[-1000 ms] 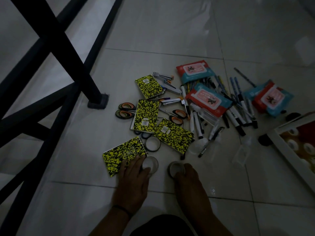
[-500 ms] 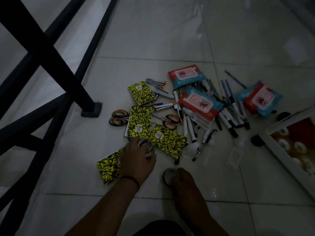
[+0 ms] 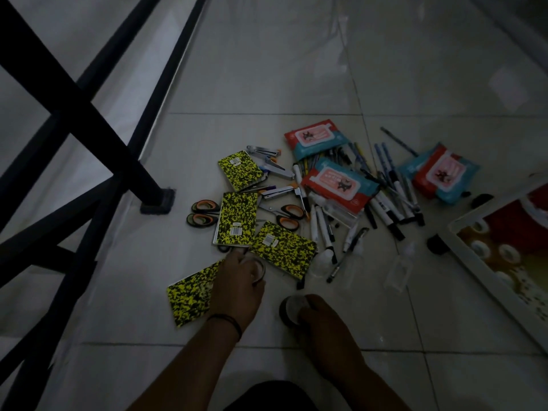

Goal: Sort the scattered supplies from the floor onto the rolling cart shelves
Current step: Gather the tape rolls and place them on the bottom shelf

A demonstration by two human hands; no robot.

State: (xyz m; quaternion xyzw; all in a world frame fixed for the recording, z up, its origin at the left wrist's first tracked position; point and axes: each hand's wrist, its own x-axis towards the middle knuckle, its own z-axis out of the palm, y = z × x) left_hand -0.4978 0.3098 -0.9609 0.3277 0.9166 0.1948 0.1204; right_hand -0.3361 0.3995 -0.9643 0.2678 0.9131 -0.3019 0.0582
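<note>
**Both hands on tape rolls at the near edge of the floor pile**

The left hand (image 3: 237, 284) curls its fingers round a roll of tape (image 3: 257, 272) on the floor, just in front of the notebook with the barcode (image 3: 237, 218). The right hand (image 3: 321, 317) grips a second tape roll (image 3: 290, 307), which sits on the tile near and to the right of the first one.

Taking the barcode notebook as the landmark: a second notebook (image 3: 281, 249) lies touching its near right corner, a third (image 3: 240, 170) lies just beyond it, and a fourth (image 3: 191, 293) lies nearer the person, partly under the left hand. Orange-handled scissors (image 3: 203, 213) lie just to its left, and another pair (image 3: 286, 216) just to its right. Staplers (image 3: 274, 169) lie beyond it to the right. Further right, markers and pens (image 3: 391, 197) lie heaped together, with wipe packs (image 3: 341, 183) on top of them and clear bottles (image 3: 398, 266) at the near edge of the heap.

The white cart (image 3: 462, 241) stands at the far right, well apart from the notebook. A black metal frame (image 3: 127, 161) stands to the notebook's left, its foot on the pale tiled floor (image 3: 267, 69).
</note>
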